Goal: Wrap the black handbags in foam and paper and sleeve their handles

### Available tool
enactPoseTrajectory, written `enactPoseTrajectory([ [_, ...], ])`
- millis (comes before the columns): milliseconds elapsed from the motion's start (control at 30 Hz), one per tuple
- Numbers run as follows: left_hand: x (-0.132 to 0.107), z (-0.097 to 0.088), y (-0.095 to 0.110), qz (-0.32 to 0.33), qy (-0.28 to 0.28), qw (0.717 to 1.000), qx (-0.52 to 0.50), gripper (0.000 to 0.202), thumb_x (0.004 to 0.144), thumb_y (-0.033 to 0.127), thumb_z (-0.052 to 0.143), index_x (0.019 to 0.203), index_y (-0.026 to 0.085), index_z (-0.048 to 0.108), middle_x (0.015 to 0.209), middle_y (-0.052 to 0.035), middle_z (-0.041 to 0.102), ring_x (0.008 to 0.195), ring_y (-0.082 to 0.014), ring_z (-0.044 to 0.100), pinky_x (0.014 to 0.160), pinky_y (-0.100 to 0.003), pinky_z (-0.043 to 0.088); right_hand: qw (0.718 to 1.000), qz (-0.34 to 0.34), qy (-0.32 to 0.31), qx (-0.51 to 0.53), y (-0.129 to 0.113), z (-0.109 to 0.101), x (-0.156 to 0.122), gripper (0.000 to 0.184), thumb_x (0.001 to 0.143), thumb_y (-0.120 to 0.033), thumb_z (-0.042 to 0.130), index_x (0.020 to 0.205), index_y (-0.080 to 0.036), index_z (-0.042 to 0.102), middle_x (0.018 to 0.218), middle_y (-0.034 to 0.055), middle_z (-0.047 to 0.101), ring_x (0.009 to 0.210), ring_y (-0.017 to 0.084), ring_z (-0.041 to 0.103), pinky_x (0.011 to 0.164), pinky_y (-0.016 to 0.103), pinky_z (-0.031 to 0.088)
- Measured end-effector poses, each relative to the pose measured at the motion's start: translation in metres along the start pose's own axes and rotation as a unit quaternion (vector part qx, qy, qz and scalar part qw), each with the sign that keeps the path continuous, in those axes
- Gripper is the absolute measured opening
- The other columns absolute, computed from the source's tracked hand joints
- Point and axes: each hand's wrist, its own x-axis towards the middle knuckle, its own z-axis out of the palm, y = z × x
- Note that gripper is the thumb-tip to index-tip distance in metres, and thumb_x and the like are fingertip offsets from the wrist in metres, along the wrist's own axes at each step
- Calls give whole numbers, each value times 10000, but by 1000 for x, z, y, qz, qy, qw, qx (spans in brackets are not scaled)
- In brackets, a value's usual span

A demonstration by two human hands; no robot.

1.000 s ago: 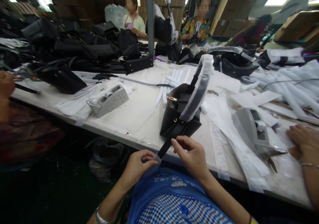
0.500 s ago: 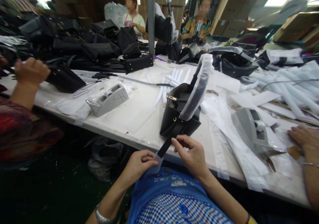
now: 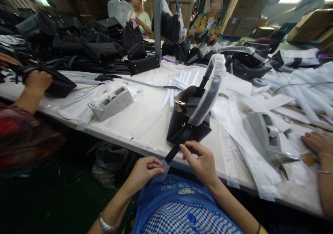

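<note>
A black handbag (image 3: 177,124) stands near the table's front edge, one handle (image 3: 209,95) arched up in a translucent white wrapping. From its front a black strap (image 3: 173,153) runs down toward me over the edge. My left hand (image 3: 149,171) pinches the strap's lower end, where a piece of translucent white wrapping (image 3: 163,168) covers it. Higher up, close to the bag, my right hand (image 3: 199,159) grips the strap's edge between thumb and index finger, the other fingers loosely curled.
Grey tape dispensers stand left (image 3: 113,104) and right (image 3: 267,138) of the bag. White foam tubes (image 3: 182,81) lie behind it; white sheets (image 3: 239,147) hang over the edge. Black bags (image 3: 104,50) are piled back left. Co-workers' hands (image 3: 39,83) are at left and right (image 3: 318,144).
My hands stay on the strap almost unmoved. The wrapped handle leans slightly more to the right. At left, a co-worker's hand and a black bag have shifted.
</note>
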Motion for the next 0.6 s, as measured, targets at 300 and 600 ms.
enactPoseTrajectory([
  [300,2,1,5,1,5,1000,-19,192,681,260,782,817,141,718,779,-64,776,707,-207,715,652,-272,511,1000,8,-13,-13,-4,-1,0,207,920,-336,645,774,-192,680,645,3,637,575,150,600,585,268,470],
  [600,9,13,25,30,14,997,-77,274,739,348,781,897,134,716,825,-70,779,721,-185,708,658,-245,507,999,26,-34,3,4,0,0,198,918,-360,649,818,-194,693,709,11,665,584,156,640,575,259,499],
])
